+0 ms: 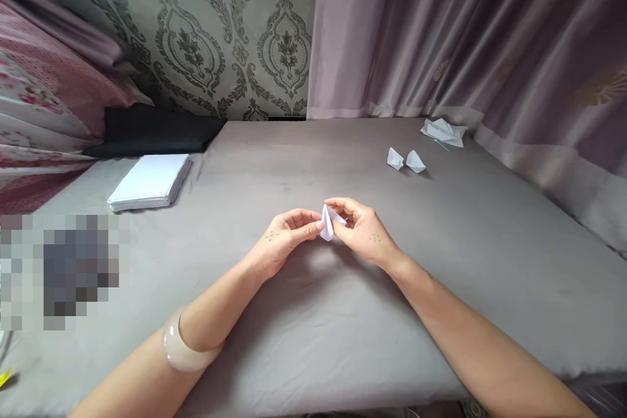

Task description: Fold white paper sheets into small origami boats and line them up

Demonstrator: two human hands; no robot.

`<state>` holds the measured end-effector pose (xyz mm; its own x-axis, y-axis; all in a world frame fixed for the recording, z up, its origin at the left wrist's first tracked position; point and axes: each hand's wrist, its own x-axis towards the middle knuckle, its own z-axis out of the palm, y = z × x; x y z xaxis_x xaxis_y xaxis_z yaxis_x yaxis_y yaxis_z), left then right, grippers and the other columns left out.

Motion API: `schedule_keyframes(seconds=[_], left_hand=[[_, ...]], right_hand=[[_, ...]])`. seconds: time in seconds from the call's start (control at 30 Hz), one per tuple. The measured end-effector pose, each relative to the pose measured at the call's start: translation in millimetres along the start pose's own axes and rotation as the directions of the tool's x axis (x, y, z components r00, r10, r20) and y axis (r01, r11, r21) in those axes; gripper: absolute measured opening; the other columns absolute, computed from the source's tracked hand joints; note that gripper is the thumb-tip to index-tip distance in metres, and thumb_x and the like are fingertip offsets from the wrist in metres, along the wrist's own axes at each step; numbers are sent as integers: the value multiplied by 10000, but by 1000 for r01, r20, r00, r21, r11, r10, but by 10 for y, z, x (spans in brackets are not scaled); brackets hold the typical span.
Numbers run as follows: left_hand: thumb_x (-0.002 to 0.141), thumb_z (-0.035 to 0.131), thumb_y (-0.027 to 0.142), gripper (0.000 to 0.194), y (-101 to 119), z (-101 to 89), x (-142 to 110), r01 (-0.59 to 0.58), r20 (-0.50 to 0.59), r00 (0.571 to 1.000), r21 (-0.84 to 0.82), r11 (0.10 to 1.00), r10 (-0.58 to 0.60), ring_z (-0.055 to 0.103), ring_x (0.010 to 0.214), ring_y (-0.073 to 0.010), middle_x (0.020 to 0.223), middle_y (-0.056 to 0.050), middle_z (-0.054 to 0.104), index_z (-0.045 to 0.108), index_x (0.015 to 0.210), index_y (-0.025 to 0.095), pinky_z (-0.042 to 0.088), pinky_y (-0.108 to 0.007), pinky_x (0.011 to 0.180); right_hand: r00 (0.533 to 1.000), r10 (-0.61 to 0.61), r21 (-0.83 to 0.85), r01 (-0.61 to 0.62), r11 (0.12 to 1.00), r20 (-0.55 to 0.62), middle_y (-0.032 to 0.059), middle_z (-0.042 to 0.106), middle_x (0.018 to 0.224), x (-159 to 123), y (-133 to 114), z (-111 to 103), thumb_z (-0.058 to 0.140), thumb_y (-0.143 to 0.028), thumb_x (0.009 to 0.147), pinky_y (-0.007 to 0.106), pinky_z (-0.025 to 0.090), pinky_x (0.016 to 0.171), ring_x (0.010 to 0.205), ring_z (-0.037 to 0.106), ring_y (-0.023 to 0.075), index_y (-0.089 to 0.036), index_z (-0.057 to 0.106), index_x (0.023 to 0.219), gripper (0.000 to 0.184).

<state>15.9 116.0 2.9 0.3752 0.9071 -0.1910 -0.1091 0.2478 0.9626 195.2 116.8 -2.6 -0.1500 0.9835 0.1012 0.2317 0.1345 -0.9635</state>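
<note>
A small folded piece of white paper [327, 223] is held between both hands above the grey cloth, near the middle of the view. My left hand [289, 235] pinches its left edge between thumb and fingers. On the other side, my right hand [363, 228] grips it, with the thumb against or partly inside a fold and the fingers behind. The paper stands up in pointed, creased flaps. Farther back to the right sit two small folded white paper pieces [415, 161], side by side and apart from my hands.
Grey cloth [274, 166] covers the table. On the left lies a stack of white paper [149, 179], with black folded fabric [161, 130] behind it. A pile of folded papers [445, 132] lies at the back right by the curtain [392, 32]. A blurred patch hides the left edge.
</note>
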Motion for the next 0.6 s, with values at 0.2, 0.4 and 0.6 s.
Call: schedule_keyframes(seconds=[0.2, 0.4, 0.6], left_hand=[[726, 767, 314, 245, -24, 0, 11, -22, 32, 999, -56, 998, 24, 582, 796, -131, 858, -37, 668, 673, 893, 161, 421, -259, 740], [747, 753, 305, 204, -18, -12, 11, -16, 26, 999, -112, 994, 19, 600, 771, -130, 810, -33, 676, 663, 847, 152, 441, -277, 758], [729, 762, 317, 246, -16, -13, 14, 7, 53, 999, -120, 993, 0, 618, 831, -161, 873, -55, 695, 691, 899, 154, 443, -290, 770]], right_hand=[[999, 54, 146, -55, 988, 9, 33, 679, 857, -12, -100, 21, 714, -294, 726, 277, 528, 680, 764, 648, 150, -188, 614, 913, 238], [993, 111, 229, -118, 966, 45, 17, 657, 731, -27, -211, 4, 750, -403, 699, 262, 502, 592, 658, 617, 137, -173, 628, 770, 271], [994, 107, 215, -98, 972, -32, 23, 656, 722, -18, -176, 9, 760, -452, 677, 268, 489, 583, 651, 601, 145, -181, 631, 767, 313]])
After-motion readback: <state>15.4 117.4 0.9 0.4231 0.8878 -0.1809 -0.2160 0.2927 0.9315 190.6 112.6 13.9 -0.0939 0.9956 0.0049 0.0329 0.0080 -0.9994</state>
